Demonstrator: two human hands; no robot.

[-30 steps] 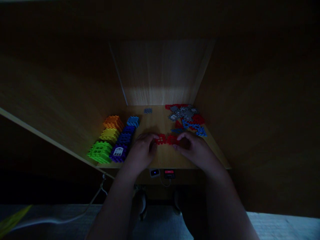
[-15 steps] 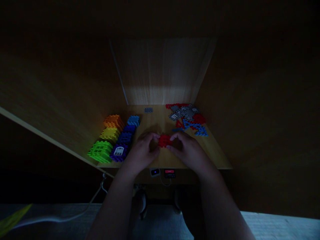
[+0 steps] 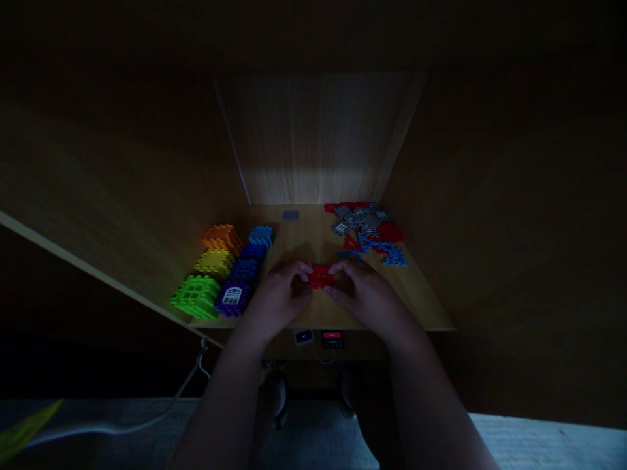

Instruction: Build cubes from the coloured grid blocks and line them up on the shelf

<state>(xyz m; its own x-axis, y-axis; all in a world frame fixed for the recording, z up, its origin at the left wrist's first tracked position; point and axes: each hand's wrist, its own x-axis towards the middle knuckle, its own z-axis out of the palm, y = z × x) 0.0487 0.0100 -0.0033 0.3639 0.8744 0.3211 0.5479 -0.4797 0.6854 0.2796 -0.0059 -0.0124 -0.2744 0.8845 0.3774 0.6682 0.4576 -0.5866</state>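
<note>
Both hands meet over the front middle of a small wooden desk (image 3: 421, 307) in dim light. My left hand (image 3: 279, 297) and my right hand (image 3: 365, 294) pinch the same cluster of red waffle-grid pieces (image 3: 321, 276) from either side, fingers curled round it. The red pieces now sit pressed together as one small lump just above the desk. Right behind my right hand lies a loose heap of red, grey and blue flat pieces (image 3: 367, 232).
At the desk's left stand built cubes: green (image 3: 196, 297), yellow (image 3: 214, 263), orange (image 3: 222, 237), purple with a white window (image 3: 232, 297), dark blue (image 3: 247, 264) and light blue (image 3: 260, 235). One small grey piece (image 3: 290, 215) lies at the back. Wooden walls enclose the desk.
A second ago each hand held a red piece side by side. The hands have since come together and the two red pieces are now pressed into one cluster.
</note>
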